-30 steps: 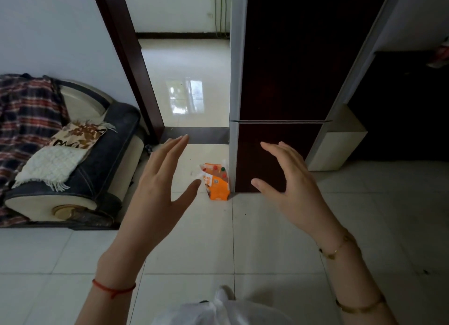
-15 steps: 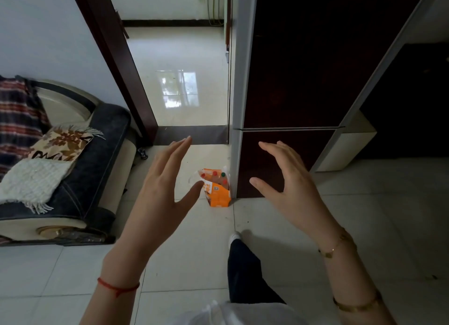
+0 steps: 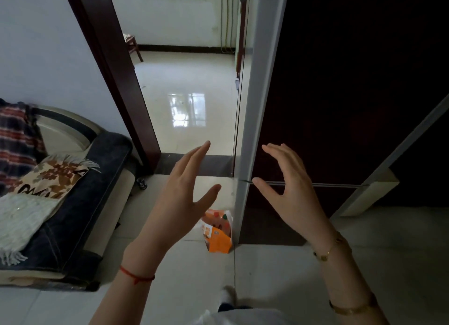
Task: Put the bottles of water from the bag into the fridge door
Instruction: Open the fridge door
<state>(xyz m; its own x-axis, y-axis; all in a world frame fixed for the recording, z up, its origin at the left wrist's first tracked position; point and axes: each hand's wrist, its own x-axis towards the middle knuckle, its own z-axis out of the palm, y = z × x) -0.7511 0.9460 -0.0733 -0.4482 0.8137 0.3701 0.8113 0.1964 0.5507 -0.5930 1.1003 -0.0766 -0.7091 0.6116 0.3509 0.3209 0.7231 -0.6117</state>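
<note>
Presently your left hand (image 3: pixel 181 198) and right hand (image 3: pixel 289 191) are spread open, empty; swinging the closed fridge (image 3: pixel 340 106) door could topple the orange bag (image 3: pixel 217 231) touching its corner.

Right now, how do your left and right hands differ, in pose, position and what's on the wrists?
The left hand is raised in front of the floor and doorway, above the orange bag; the right hand is in front of the dark fridge, near the seam between its doors. The left wrist has a red string; the right has gold bracelets. Both are open, fingers spread, holding nothing.
</note>
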